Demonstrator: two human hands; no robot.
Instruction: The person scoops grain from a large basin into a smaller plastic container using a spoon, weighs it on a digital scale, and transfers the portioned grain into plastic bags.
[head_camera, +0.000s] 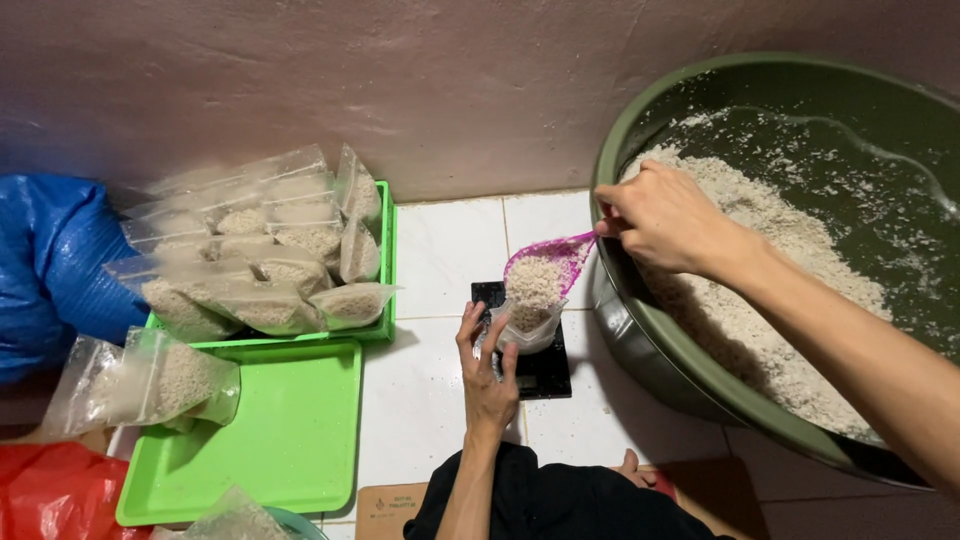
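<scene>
The white floor tiles (440, 250) between the green tray (290, 440) and the small black scale (535, 368) are open for a hand. The big green tub (640, 340) blocks the right side. Stacked bags of grain (260, 260) fill the far tray, and the wall (400, 90) closes the back

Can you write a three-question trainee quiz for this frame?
1. True or false: the right hand holds a pink scoop over a small clear bag.
2. What steadies that bag? A) left hand B) green tray C) blue sack
3. Where does the bag sit?

Key: 1 true; 2 A; 3 on the black scale, beside the green basin of white grain.
</scene>
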